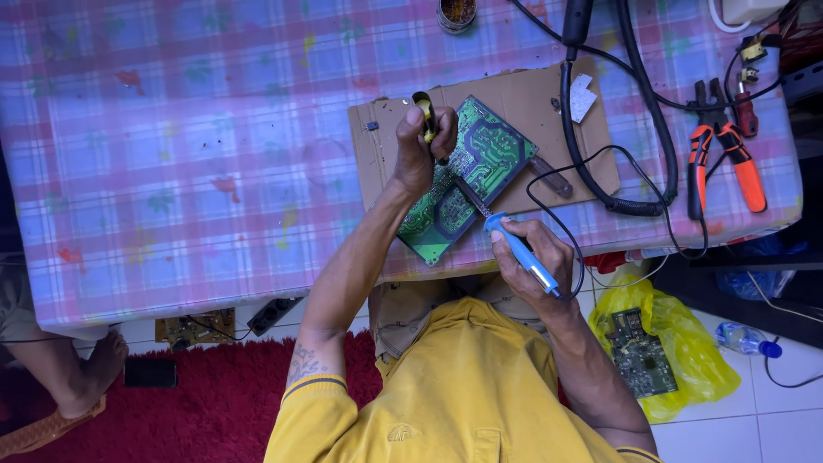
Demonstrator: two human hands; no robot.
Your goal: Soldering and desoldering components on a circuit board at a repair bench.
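while fingers grip soldering iron [521, 250] over circuit board [467, 176] | left pinches yellow tool [424, 113] | pliers [723, 150] aside

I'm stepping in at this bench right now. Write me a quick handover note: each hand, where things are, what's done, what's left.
Left hand: grips a yellow-and-black tool over the green circuit board.
Right hand: holds the blue soldering iron, tip on the board.
Board lies on cardboard on the checked tablecloth; orange pliers to the right.
Done and left: joints are too small to judge.

Soldering iron [519, 249] tip (on the board) too small to tell.
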